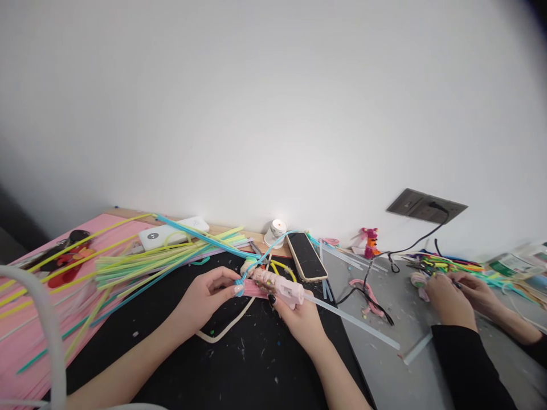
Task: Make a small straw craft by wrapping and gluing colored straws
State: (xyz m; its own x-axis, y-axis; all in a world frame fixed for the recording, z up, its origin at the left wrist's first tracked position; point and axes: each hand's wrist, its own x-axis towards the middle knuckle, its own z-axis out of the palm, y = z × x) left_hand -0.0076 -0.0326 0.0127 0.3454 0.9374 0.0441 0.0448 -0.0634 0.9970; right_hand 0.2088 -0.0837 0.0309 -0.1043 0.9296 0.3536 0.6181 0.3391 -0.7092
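My right hand (300,316) is closed around a pink glue gun (280,286), whose nozzle points left; a clear glue stick (354,323) juts out of its back to the right. My left hand (207,296) pinches a pink strip (253,290) together with a blue pipe cleaner (260,256) right at the gun's tip. Both hands hover over a black mat (239,353).
A bundle of green, yellow and blue pipe cleaners (162,256) lies left. A phone (305,255), a lit candle (277,229), a white power bank (171,233) and a pink figurine (371,242) sit by the wall. Another person's hands (457,293) work at the right, near a wall socket (425,206).
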